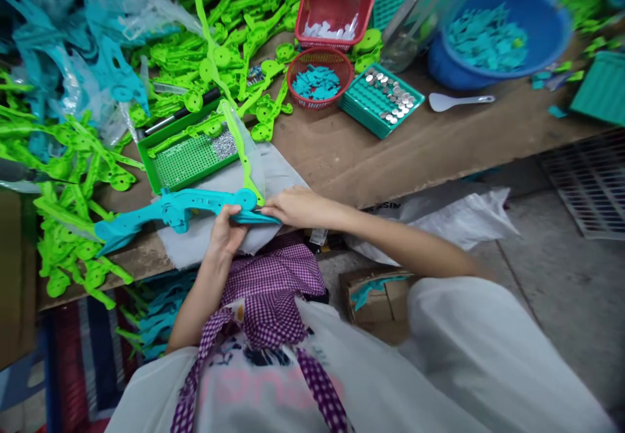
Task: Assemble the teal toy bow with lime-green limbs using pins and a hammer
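A long blue plastic toy part (183, 205), shaped like a toy bow or gun body, lies across the table's front edge. My left hand (227, 231) grips it near its right end, thumb on top beside the round disc. My right hand (293, 206) is closed in a pinch at the tapered right tip; a small thin bit shows at its fingertips, too small to make out. A bright green plastic arm (237, 137) reaches down to the disc from behind. Under the blue part lies a pale cloth (188, 245).
A green tray (178, 167) holds small metal pieces and a screwdriver-like tool (180, 114). Green parts (83, 159) heap leftward. Behind are red baskets (319, 104), a teal tray (364, 104) of silvery discs, a white scoop (461, 101) and a blue basin (554, 42).
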{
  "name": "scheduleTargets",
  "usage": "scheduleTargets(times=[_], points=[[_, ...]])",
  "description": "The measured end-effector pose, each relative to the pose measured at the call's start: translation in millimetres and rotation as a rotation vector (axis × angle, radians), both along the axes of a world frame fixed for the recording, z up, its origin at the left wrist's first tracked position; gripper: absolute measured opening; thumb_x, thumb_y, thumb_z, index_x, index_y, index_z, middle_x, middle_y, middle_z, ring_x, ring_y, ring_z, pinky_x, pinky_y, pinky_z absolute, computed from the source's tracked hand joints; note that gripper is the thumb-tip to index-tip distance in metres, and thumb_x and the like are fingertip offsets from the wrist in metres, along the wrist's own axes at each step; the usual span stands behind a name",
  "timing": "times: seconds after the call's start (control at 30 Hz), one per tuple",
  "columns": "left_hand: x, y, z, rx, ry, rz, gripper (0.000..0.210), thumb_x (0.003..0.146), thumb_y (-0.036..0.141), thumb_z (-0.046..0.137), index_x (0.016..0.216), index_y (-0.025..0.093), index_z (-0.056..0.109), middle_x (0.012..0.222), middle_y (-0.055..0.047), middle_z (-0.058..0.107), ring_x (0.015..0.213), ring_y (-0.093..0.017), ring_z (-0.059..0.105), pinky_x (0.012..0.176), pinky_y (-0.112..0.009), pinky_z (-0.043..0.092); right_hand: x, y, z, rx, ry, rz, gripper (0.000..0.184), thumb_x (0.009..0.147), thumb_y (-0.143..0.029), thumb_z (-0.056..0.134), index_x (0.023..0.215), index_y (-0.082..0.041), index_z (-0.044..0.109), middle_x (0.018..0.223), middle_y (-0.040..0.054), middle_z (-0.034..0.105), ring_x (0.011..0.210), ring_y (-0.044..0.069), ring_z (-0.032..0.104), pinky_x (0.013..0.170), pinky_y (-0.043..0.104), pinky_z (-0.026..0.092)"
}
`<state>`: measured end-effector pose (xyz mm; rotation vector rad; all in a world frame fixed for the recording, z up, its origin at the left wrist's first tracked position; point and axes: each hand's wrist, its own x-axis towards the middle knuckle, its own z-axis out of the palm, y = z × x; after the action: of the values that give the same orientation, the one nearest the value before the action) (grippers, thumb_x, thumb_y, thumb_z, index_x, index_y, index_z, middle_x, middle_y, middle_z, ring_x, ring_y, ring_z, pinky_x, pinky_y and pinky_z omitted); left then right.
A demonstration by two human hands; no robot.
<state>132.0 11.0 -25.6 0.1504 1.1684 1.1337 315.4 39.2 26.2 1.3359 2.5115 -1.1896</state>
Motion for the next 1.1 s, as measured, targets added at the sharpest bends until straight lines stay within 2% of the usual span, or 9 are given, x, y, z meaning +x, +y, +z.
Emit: scheduleTargets(times=[0.1,0.2,0.27,0.33,0.4,0.47,0.6,0.83,1.1], points=[[1,0,2.4,-0.01,0.006,0.002,0.026,0.047,0.01,0.069,0.066,0.019,0.054,0.064,0.007,0.062,0.06,-0.011,0.056,0.07,-0.028,0.052,2,18,3.8,-0.204,0.02,0.096,0.036,0.097,-0.035,0.048,0.073,-0.015,0.067,0.057,0.0014,0.057,0.054,0.011,0.045,0.06,0.027,0.03],[0,-1,3.3,0.01,-0.012,0.012,0.027,0.047,0.01,0.068,0.067,0.019,0.053,0.061,0.008,0.059,0.058,-0.011,0.056,0.069,-0.028,0.052,4,20,-5.7,-0.319,0.078,0.077,0.038,0.097,-0.038,0.047,0.07,-0.015,0.061,0.055,-0.001,0.052,0.053,0.01,0.044,0.057,0.026,0.03],[-2,-1,2.5,0.024,-0.02,0.012,0.028,0.046,0.01,0.07,0.067,0.019,0.053,0.061,0.008,0.06,0.058,-0.011,0.056,0.068,-0.028,0.052,7,12,-15.9,-0.18,0.194,0.001,0.03,0.096,-0.039,0.051,0.081,-0.015,0.061,0.068,0.0005,0.059,0.061,0.011,0.048,0.059,0.024,0.03],[-4,-1,0.8,0.029,-0.013,0.006,0.028,0.047,0.011,0.072,0.066,0.019,0.053,0.062,0.008,0.061,0.058,-0.011,0.057,0.068,-0.028,0.053,10,0,-25.4,0.056,0.29,-0.052,0.022,0.095,-0.036,0.053,0.09,-0.016,0.061,0.082,0.002,0.063,0.069,0.012,0.05,0.061,0.024,0.028],[-5,-1,-1.2,0.035,-0.008,-0.005,0.028,0.047,0.012,0.073,0.064,0.019,0.052,0.063,0.007,0.062,0.059,-0.011,0.058,0.069,-0.029,0.054,14,-10,-32.7,0.236,0.315,-0.061,0.024,0.097,-0.037,0.049,0.091,-0.018,0.062,0.086,0.0023,0.065,0.071,0.012,0.05,0.061,0.025,0.024],[-6,-1,-2.6,0.041,-0.011,-0.019,0.028,0.046,0.013,0.074,0.062,0.019,0.051,0.062,0.007,0.062,0.062,-0.012,0.059,0.071,-0.03,0.054,17,-17,-39.1,0.321,0.307,-0.078,0.03,0.099,-0.04,0.046,0.088,-0.019,0.063,0.083,0.0019,0.065,0.069,0.012,0.05,0.06,0.026,0.023],[-5,-1,-1.8,0.048,0.005,-0.028,0.03,0.045,0.015,0.076,0.062,0.019,0.052,0.063,0.007,0.063,0.062,-0.012,0.059,0.074,-0.032,0.056,18,-18,-52.8,0.357,0.345,-0.14,0.032,0.099,-0.042,0.046,0.085,-0.019,0.063,0.076,0.001,0.064,0.064,0.012,0.049,0.06,0.026,0.024],[-1,0,5.9,0.061,-0.015,-0.025,0.028,0.047,0.016,0.075,0.067,0.02,0.055,0.066,0.005,0.066,0.063,-0.014,0.062,0.085,-0.037,0.057,9,3,-70.6,0.12,0.523,-0.135,0.027,0.091,-0.038,0.059,0.075,-0.016,0.06,0.062,-0.0034,0.054,0.058,0.009,0.044,0.059,0.023,0.027],[1,2,7.0,0.019,0.041,0.02,0.023,0.051,0.015,0.07,0.064,0.02,0.051,0.06,0.008,0.059,0.056,-0.011,0.055,0.076,-0.032,0.055,13,21,-58.4,-0.039,0.566,0.064,0.029,0.084,-0.038,0.065,0.068,-0.015,0.06,0.059,-0.0043,0.055,0.056,0.008,0.044,0.059,0.023,0.028]])
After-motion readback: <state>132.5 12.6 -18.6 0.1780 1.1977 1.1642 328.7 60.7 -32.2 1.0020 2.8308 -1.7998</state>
